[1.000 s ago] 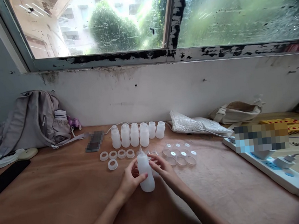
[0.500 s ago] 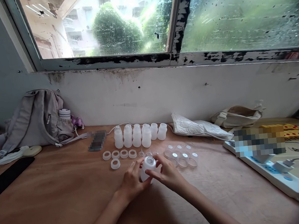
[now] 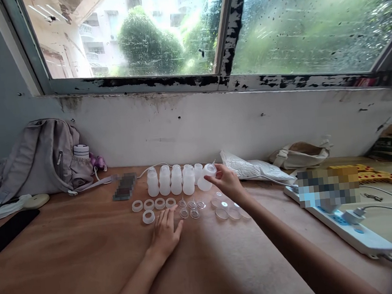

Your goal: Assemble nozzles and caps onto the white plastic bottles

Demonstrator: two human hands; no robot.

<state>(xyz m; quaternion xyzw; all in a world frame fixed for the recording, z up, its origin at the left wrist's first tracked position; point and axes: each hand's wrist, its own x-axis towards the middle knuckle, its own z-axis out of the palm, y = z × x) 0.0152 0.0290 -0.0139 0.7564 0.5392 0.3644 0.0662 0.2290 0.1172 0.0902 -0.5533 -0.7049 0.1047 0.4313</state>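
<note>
My right hand (image 3: 227, 181) reaches to the right end of a row of several white plastic bottles (image 3: 171, 179) near the wall and grips a tilted white bottle (image 3: 206, 177) there. My left hand (image 3: 164, 231) lies flat and open on the wooden table (image 3: 72, 265), fingers pointing at the small parts. Just beyond its fingertips sit several white rings (image 3: 152, 205), a few small clear nipples (image 3: 189, 207) and several clear round caps (image 3: 228, 208).
A grey backpack (image 3: 39, 157) leans on the wall at the left, a black flat object (image 3: 6, 232) before it. A crumpled white bag (image 3: 253, 167), a beige pouch (image 3: 299, 155) and a white power strip (image 3: 353, 233) with plugs lie to the right. A window runs above.
Both hands held one bottle in front of me; now my right hand has carried it back to the right end of the row, and my left hand has let go and lies flat.
</note>
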